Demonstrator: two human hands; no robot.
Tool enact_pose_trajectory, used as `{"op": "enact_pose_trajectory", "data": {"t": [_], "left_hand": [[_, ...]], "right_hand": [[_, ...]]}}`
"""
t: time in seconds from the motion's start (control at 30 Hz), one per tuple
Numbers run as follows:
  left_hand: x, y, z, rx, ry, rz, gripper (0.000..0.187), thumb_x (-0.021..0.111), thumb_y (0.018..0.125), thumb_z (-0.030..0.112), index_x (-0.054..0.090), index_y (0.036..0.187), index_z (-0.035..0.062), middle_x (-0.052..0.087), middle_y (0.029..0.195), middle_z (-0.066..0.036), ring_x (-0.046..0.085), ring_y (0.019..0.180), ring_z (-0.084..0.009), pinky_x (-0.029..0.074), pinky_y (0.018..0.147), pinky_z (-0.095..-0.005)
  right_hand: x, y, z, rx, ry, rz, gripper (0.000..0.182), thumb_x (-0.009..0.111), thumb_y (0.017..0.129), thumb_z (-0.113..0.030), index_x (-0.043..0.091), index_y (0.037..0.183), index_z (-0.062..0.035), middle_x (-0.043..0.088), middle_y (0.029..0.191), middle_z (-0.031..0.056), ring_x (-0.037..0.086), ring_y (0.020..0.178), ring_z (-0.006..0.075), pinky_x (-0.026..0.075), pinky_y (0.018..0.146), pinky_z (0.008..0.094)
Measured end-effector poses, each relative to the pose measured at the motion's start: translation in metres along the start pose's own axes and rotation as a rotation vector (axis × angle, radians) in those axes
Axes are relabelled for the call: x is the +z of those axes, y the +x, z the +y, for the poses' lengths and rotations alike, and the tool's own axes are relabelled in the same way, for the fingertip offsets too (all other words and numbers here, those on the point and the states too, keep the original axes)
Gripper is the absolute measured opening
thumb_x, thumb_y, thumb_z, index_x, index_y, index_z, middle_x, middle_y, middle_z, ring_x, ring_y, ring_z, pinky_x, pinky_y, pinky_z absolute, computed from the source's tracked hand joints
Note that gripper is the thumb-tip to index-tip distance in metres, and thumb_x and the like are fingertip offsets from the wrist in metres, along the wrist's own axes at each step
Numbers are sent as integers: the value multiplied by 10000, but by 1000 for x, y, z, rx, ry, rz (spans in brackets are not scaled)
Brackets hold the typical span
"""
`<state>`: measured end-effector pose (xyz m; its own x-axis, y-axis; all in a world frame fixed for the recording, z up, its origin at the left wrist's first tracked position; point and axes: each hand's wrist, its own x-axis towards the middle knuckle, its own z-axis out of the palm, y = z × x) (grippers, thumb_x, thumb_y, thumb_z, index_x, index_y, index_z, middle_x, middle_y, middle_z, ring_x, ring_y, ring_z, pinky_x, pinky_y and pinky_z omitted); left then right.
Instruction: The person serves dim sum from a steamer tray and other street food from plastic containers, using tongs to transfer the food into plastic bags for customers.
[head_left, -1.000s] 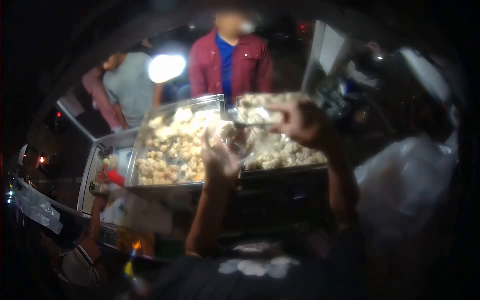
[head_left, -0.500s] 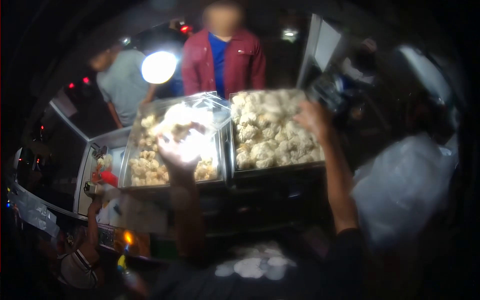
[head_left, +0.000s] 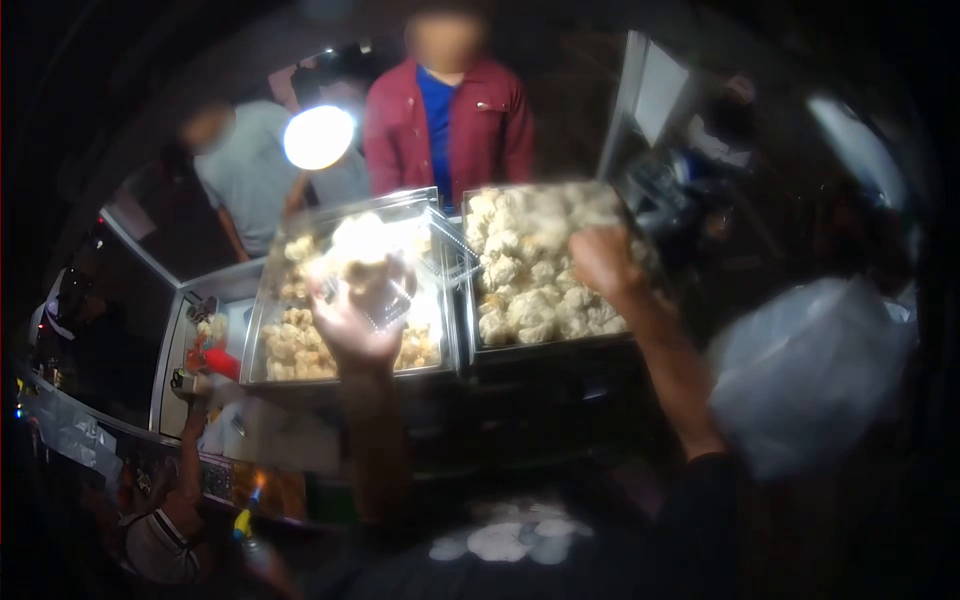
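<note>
Two metal trays of pale fried dumpling-like pieces stand side by side on a stall counter: the left tray (head_left: 252, 330) and the right tray (head_left: 470, 300). My left hand (head_left: 352, 330) is raised over the left tray and holds a clear plastic container (head_left: 375, 285) with a few pieces in it. My right hand (head_left: 600, 262) hovers over the pieces (head_left: 520, 290) at the right tray's far right side, fingers curled. Blur hides whether it grips anything.
A person in a red jacket (head_left: 445, 130) and one in a grey shirt (head_left: 240, 170) stand behind the trays beside a bright lamp (head_left: 318, 137). A white plastic bag (head_left: 810, 370) hangs at right. Another person's arm (head_left: 188, 460) reaches up at lower left.
My left hand carried the container from the gap between the trays to over the left tray. My right hand moved out to the right tray's far edge, then dropped back onto the pieces.
</note>
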<state>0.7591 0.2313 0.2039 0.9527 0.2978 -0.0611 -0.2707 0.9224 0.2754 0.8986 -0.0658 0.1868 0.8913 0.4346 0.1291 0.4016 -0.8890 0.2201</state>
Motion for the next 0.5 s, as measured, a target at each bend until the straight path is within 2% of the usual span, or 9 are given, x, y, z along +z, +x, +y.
{"op": "enact_pose_trajectory", "data": {"t": [0.1, 0.13, 0.23, 0.27, 0.3, 0.37, 0.43, 0.5], "left_hand": [[10, -10, 0, -25, -18, 35, 684, 417, 950, 603, 509, 1298, 22, 608, 1130, -271, 574, 1085, -394, 455, 947, -585], [7, -9, 0, -18, 7, 14, 700, 414, 945, 615, 506, 1307, 23, 621, 1117, -262, 572, 1093, -389, 441, 962, -581], [3, -12, -2, -40, 36, -30, 688, 408, 943, 608, 512, 1296, 27, 606, 1173, -256, 565, 1112, -384, 421, 979, -569], [2, -16, -1, -38, 34, -22, 688, 408, 943, 608, 512, 1296, 27, 606, 1173, -256, 565, 1112, -384, 421, 979, -569], [3, -18, -1, -57, 35, -3, 673, 407, 942, 601, 517, 1288, 34, 595, 1208, -250, 559, 1128, -380, 412, 989, -559], [4, -19, -1, -54, 21, 11, 659, 407, 941, 594, 522, 1280, 41, 583, 1244, -244, 552, 1145, -376, 403, 998, -549], [5, -19, -5, -53, 132, 24, 607, 391, 927, 603, 563, 1113, 52, 622, 1175, -182, 560, 1136, -358, 417, 940, -553], [8, -23, -10, -34, 129, 87, 622, 376, 925, 613, 559, 1119, 51, 628, 1122, -172, 561, 1131, -364, 415, 953, -562]], "right_hand": [[29, 12, 1, -88, -60, -1, 127, 601, 855, -64, 698, 773, -53, 676, 758, 118, 647, 665, 210, 514, 648, 392], [30, 12, 0, -129, -99, 14, 131, 600, 869, -69, 695, 781, -51, 645, 719, 87, 587, 609, 176, 498, 615, 390], [28, 10, 6, -141, -102, 33, 88, 628, 844, -61, 689, 780, -54, 634, 712, 86, 587, 623, 162, 481, 616, 384], [40, 14, 14, -67, -75, -8, 45, 658, 817, -59, 697, 795, -67, 644, 724, 82, 636, 672, 199, 498, 675, 377], [30, 5, 19, -75, -79, -6, 45, 658, 817, -59, 697, 795, -67, 644, 724, 82, 636, 672, 199, 498, 675, 377], [0, -22, 26, -190, 222, 475, 75, 672, 803, -51, 717, 856, -80, 651, 754, 68, 660, 749, 241, 502, 715, 370], [-26, -44, 22, -211, 312, 701, 172, 693, 785, -60, 731, 948, -97, 653, 806, 54, 651, 804, 262, 499, 733, 371], [-48, -69, 14, -170, 259, 810, 246, 691, 782, -63, 738, 1016, -118, 655, 889, 28, 637, 800, 233, 494, 729, 358]]}}
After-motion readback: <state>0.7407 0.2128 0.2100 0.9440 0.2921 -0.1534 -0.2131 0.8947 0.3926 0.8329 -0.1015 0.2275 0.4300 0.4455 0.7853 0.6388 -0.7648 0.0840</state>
